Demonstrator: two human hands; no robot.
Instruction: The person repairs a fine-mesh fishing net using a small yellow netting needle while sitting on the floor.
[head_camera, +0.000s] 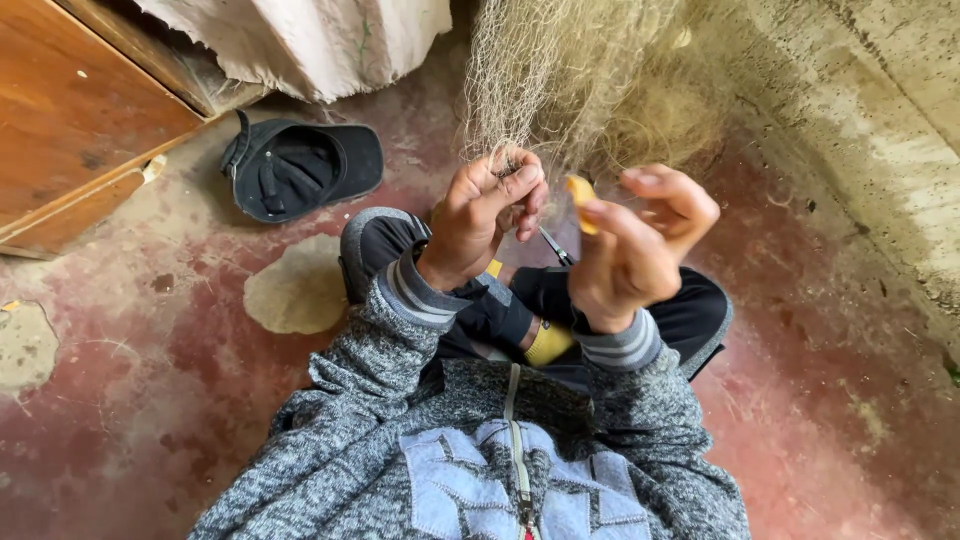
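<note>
Left hand (487, 215): fingers pinched on fishing net (560, 80) | Right hand (635, 250): fingers clamped on yellow netting needle (580, 192)

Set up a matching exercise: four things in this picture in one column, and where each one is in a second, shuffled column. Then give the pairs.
Things:
1. left hand
2. right hand
3. black cap
4. wooden cabinet

Places:
A. lying upside down on the red floor
B. pinching the fine net
C. standing at the upper left corner
D. holding a small yellow netting tool

Pairs: 1-B, 2-D, 3-A, 4-C
</note>
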